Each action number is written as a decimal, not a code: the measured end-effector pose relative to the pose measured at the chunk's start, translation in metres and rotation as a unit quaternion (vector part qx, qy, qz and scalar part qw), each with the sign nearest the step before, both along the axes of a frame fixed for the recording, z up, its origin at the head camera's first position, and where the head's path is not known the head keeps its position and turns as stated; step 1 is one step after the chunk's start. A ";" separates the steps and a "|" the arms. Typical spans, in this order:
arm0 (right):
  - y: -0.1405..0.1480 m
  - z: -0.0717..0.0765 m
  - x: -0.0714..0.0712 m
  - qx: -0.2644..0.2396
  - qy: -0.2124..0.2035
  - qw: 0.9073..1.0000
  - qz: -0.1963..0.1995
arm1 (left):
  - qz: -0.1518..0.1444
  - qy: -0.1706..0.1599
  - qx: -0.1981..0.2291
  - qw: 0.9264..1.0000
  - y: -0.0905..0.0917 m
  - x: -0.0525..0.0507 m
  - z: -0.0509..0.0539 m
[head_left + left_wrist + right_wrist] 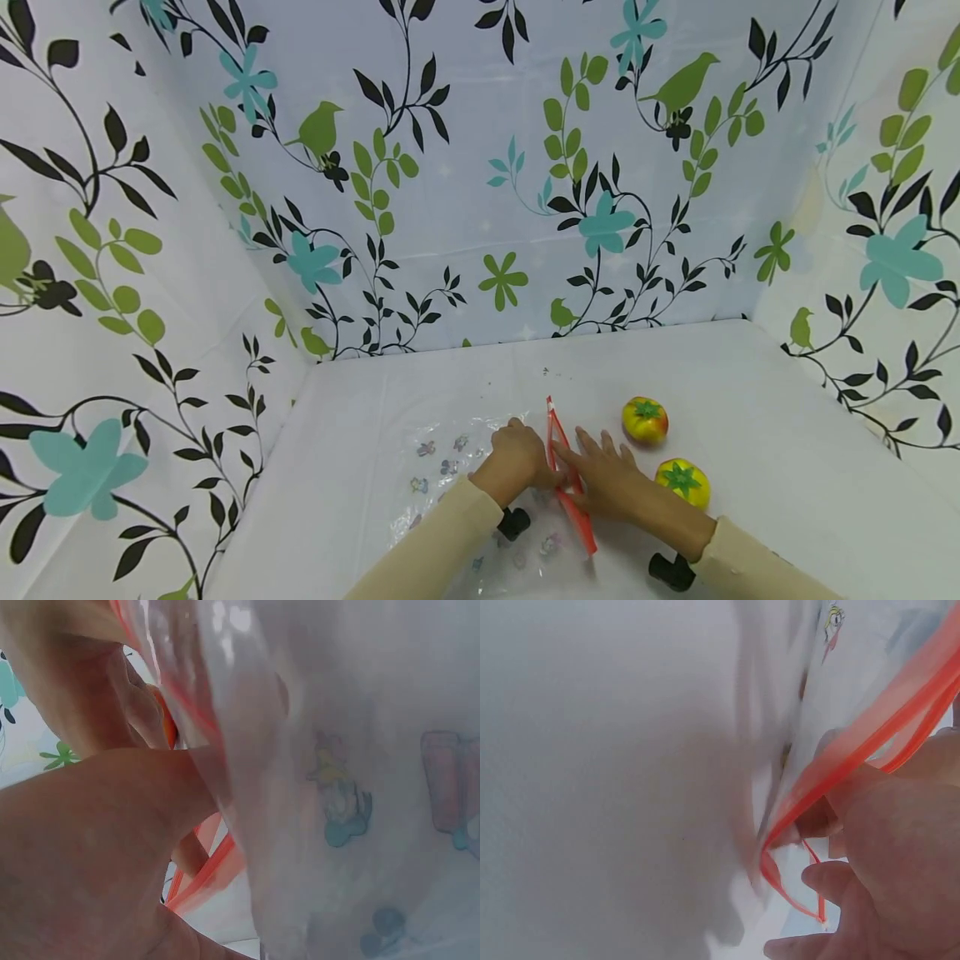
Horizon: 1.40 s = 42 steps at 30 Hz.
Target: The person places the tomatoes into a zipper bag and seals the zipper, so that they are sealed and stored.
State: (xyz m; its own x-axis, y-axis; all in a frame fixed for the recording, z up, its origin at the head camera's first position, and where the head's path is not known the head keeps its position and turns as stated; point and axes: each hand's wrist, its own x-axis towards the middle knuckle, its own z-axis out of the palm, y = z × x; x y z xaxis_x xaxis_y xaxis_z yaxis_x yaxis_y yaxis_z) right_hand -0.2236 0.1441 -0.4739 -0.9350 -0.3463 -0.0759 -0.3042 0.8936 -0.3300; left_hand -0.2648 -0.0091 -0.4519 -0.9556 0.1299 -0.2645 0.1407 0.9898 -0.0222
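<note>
A clear plastic zip bag (442,500) with small printed figures and a red-orange mouth strip (582,525) lies across the table. The left hand (517,454), its fingers curled, grips the bag at the mouth; film covers part of this hand in the left wrist view. On the other side, the right hand (603,475) has its fingers spread and touches the strip. In the right wrist view, the mouth strip (840,769) passes over part of the right hand (900,847), and the mouth gapes. Two yellow-red toy tomatoes (645,420) with green leaf tops sit beside the right hand.
The nearer tomato (693,482) is close to the right forearm. A white table (780,467) lies under everything, with patterned cloth walls (480,208) at the back and both sides. Dark wrist cameras (671,572) hang under the wrists.
</note>
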 end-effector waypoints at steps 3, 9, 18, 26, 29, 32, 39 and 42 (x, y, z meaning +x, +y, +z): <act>-0.001 0.001 0.001 -0.002 -0.003 1.000 -0.001 | -0.009 0.001 -0.013 1.000 0.000 0.000 0.001; -0.002 0.000 0.002 0.000 -0.008 1.000 -0.005 | -0.011 -0.002 0.000 1.000 -0.002 -0.001 0.004; -0.002 -0.007 -0.002 0.017 -0.014 1.000 0.002 | -0.017 -0.007 0.020 1.000 -0.011 -0.001 0.010; -0.002 -0.009 -0.003 0.031 -0.016 0.999 0.001 | -0.029 -0.003 0.003 1.000 -0.027 0.003 0.013; -0.003 -0.007 -0.005 0.038 -0.013 0.999 -0.001 | -0.032 0.008 -0.011 0.999 -0.033 0.005 0.015; -0.003 -0.006 -0.006 0.040 -0.008 0.999 0.000 | -0.031 0.024 -0.014 0.999 -0.039 0.008 0.018; -0.005 -0.002 -0.007 0.024 -0.015 1.000 -0.005 | -0.022 0.033 -0.011 0.999 -0.055 0.011 0.026; -0.005 0.001 -0.007 0.022 -0.019 1.000 -0.003 | -0.009 0.021 0.006 1.000 -0.060 0.009 0.025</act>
State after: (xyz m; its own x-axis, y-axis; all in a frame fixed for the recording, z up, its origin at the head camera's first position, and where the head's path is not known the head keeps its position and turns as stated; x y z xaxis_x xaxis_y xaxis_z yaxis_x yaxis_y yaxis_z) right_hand -0.2306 0.1392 -0.4731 -0.9331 -0.3368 -0.1258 -0.2877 0.9093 -0.3007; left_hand -0.2559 -0.0694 -0.4274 -0.9633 0.1502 -0.2223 0.1579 0.9873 -0.0174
